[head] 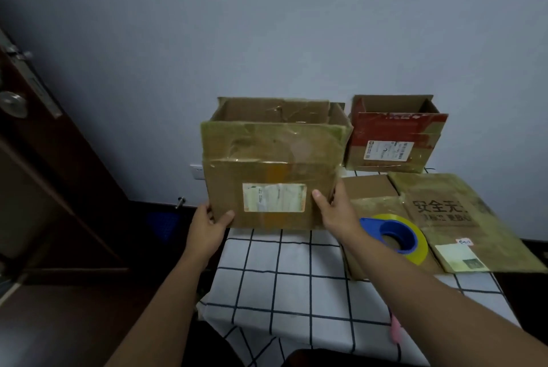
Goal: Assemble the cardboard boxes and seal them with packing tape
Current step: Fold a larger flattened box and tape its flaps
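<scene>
A large brown cardboard box point(272, 165) with a worn label stands upright, its top flaps open, at the far left of the table. My left hand point(209, 224) grips its lower left corner, thumb on the front face. My right hand point(335, 209) grips its lower right edge, thumb on the front and fingers round the side. A yellow tape roll in a blue dispenser point(398, 237) lies just right of my right wrist, on flattened cardboard point(462, 218). A smaller red-and-brown box point(391, 138) stands open at the back right.
The table wears a white cloth with a dark grid point(290, 286). A dark wooden door with a round knob point(13, 104) is at the left. A pale wall rises right behind the boxes. A pink object point(396, 328) lies near the cloth's right edge.
</scene>
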